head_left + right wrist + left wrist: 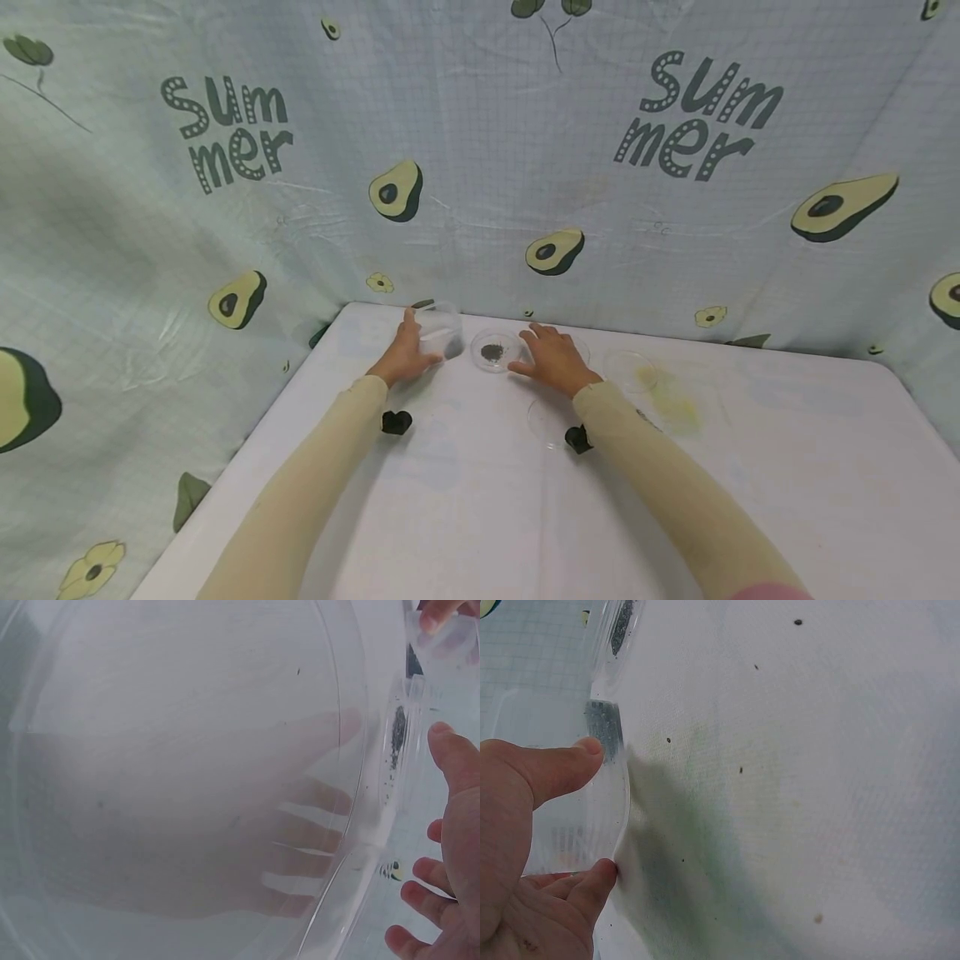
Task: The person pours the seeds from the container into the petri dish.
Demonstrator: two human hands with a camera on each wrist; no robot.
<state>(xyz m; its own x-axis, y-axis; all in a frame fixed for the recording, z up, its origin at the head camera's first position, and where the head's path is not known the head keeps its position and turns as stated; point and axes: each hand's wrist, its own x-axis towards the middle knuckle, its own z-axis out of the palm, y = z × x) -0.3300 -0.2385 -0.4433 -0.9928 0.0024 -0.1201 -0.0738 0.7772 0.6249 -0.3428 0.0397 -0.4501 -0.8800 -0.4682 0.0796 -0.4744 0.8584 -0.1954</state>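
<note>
My left hand [405,354] grips a clear plastic container [441,321], thumb on one side and fingers on the other. Dark grains [606,729] are gathered at one end of this container. Just to its right on the table is a clear round dish [476,360] with a small pile of dark grains [492,352] in its middle. My right hand [555,358] is on the other side of that dish, fingers spread and holding nothing. Close up in the right wrist view, a clear round dish or lid [180,787] lies beside this hand, over the hand's shadow.
More clear round dishes or lids lie near my right arm, one [630,372] to its right and another [542,421] nearer me. A yellowish stain [675,404] marks the white tabletop [480,517]. Loose dark specks [798,622] are scattered about. A printed cloth [480,150] hangs behind.
</note>
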